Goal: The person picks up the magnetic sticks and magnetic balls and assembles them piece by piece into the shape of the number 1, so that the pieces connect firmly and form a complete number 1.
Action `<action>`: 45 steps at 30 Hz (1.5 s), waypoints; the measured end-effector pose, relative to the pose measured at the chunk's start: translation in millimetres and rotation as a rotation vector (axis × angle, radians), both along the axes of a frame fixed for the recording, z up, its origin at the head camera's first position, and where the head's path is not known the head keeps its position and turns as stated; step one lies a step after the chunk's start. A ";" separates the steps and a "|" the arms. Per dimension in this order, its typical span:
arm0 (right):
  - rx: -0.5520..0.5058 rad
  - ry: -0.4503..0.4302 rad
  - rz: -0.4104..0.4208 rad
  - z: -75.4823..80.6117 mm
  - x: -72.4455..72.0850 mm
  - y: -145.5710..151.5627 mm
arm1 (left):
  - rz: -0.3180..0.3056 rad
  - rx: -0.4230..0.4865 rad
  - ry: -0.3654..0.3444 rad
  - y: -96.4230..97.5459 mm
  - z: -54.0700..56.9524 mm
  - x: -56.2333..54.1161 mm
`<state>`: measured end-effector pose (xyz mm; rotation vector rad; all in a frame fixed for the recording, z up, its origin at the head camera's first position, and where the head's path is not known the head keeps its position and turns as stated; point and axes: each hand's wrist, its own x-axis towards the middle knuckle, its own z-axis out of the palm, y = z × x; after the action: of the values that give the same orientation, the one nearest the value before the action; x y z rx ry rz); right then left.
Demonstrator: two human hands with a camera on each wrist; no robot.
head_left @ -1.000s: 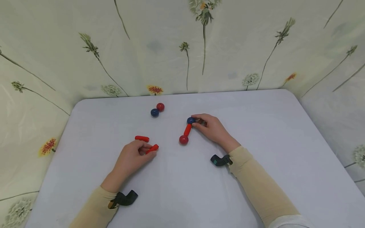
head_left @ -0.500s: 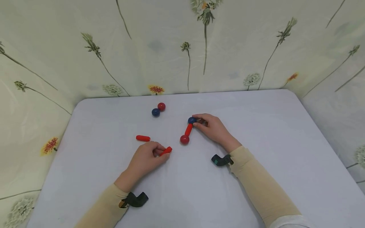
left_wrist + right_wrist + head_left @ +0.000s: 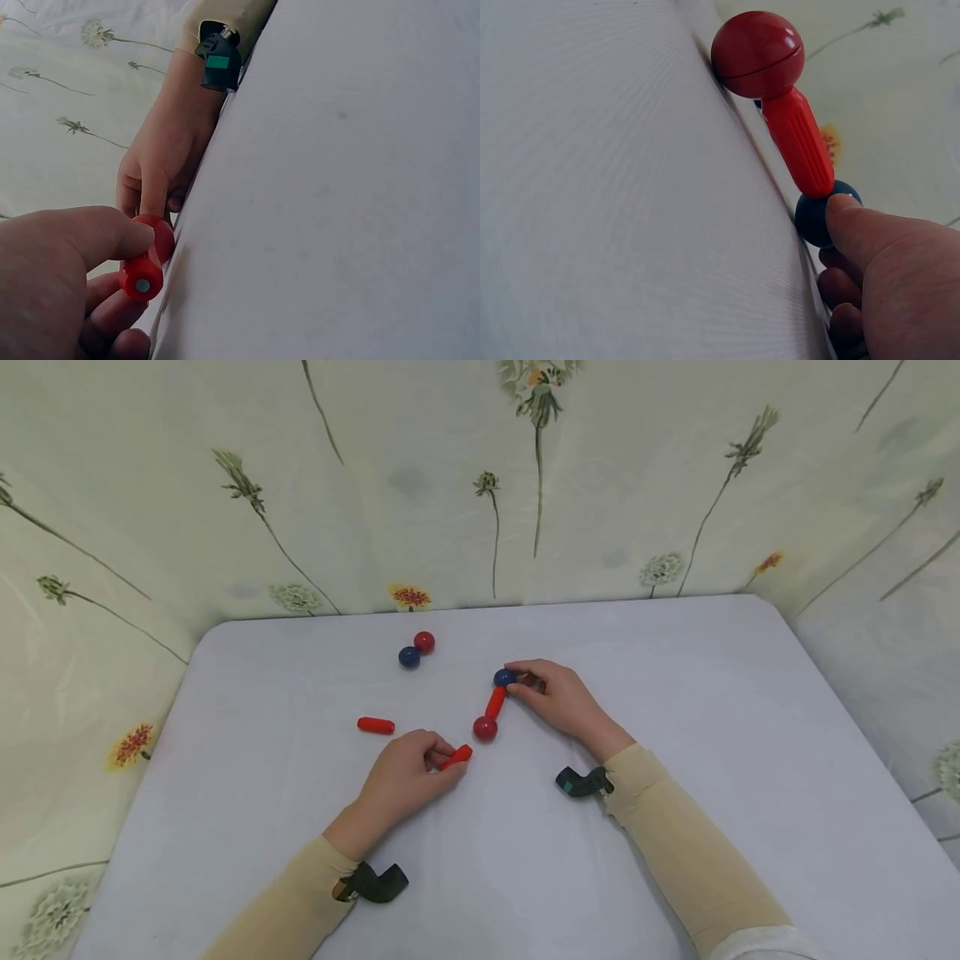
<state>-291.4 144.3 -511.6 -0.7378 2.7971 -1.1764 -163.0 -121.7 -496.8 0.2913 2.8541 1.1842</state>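
Note:
My left hand pinches a short red rod between thumb and fingers; a pale round spot shows on the rod's end in the left wrist view. Its free tip points toward a red ball, a small distance away. That ball joins a second, ridged red rod, whose other end meets a blue ball. With thumb and fingertips my right hand grips the blue ball, and the joined piece lies slanted along the white table.
Another red rod lies left of the joined piece. Farther back, a loose blue ball and a red ball sit side by side. The white table ends at a flower-patterned cloth behind.
My left hand has carried its red rod rightward, away from the rod left lying and close to the joined piece's red ball. The right hand stays on the blue ball.

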 end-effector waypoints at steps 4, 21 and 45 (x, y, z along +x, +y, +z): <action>0.005 -0.004 -0.003 -0.8 0.5 0.3 | 0.002 -0.009 0.006 5.8 -2.0 -3.0; -0.005 -0.005 -0.005 -0.2 0.0 -0.9 | 0.045 -0.099 0.040 21.7 -1.9 -7.8; -0.006 -0.009 0.005 -0.5 -0.8 -0.4 | 0.067 -0.107 0.072 23.7 -4.8 -7.8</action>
<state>-292.2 144.0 -512.1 -0.7376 2.7837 -1.1844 -170.8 -97.9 -501.7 0.2403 2.9983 1.0475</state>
